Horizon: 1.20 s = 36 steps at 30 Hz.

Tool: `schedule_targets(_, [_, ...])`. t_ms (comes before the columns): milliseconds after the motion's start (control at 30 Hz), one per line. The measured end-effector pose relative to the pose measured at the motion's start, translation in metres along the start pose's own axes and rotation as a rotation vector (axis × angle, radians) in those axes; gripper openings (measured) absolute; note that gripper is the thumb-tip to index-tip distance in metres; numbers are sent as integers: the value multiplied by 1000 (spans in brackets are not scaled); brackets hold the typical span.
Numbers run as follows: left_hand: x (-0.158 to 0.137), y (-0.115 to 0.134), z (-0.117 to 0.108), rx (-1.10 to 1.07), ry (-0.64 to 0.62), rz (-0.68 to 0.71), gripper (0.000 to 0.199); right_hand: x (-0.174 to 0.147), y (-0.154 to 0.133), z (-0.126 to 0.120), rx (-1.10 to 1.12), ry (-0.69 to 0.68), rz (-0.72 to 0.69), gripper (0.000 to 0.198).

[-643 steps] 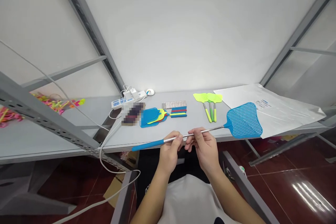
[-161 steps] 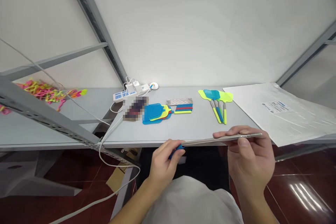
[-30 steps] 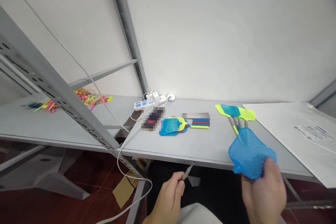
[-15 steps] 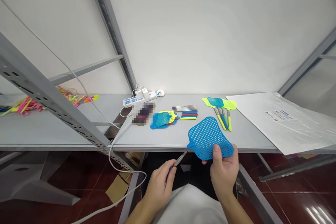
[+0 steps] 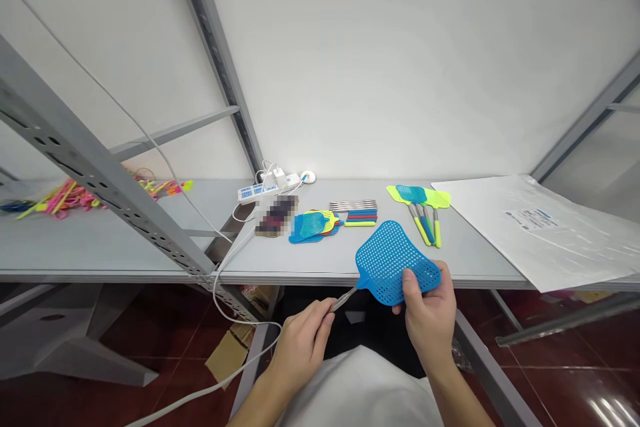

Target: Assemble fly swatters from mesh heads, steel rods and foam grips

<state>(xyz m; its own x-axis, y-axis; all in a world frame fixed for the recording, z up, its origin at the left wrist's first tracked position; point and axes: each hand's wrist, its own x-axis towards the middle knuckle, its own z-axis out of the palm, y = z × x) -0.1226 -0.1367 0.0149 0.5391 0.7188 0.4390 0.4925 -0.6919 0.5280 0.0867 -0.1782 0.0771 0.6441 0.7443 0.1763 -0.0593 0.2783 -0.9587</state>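
My right hand (image 5: 427, 313) pinches the wide end of a blue perforated fly swatter head (image 5: 387, 257), thumb on top. Its narrow neck points left and down toward me. My left hand (image 5: 307, 337) is closed around a metal fly swatter handle (image 5: 344, 299), whose grip is hidden in the fingers. The tip of the metal rod meets the neck of the blue head. Both are held in front of the table edge, above my lap. On the table behind lie a stack of loose swatter heads (image 5: 313, 227), metal rods with coloured grips (image 5: 361, 216), and several whole fly swatters (image 5: 423, 210).
A white plastic package (image 5: 555, 227) covers the table's right side. At the back left sit a power strip (image 5: 260, 191) and a blurred-out object (image 5: 277, 215). A white cable (image 5: 215, 287) hangs over the edge beside a metal shelf post (image 5: 130, 200). Colourful strips (image 5: 75, 199) lie far left.
The rod in my left hand has moved up against the neck of the blue head, closing the small gap between them. The view has shifted slightly.
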Motion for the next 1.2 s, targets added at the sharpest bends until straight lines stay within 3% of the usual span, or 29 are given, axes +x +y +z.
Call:
schedule_targets(133, [2,2,-3,12,-28,9,27,7,-6,-6,-60,-132,17,24])
schedule_targets(267, [5,12,-7,5,-32,3,28,17,-10,-15,-59,-355,41,21])
schedule_targets(367, [11,26,-14,0,-57,-39,28,24,-11,-23,-88,-470,87,31])
schedule_targets(533, [40,63,-38,-70,-240,-127,26,23,-2,-21,29,-405,125,40])
schedule_targets(733, [84,98,-56,5,-406,-81,26,20,-2,-14,215,-270,100,33])
schedule_targets(1033, [127,116,-57,25,-484,80,33,36,-24,-32,419,-233,55,29])
schedule_targets(1200, [125,119,-39,-48,-394,36,34,41,-22,-38,240,-341,91,19])
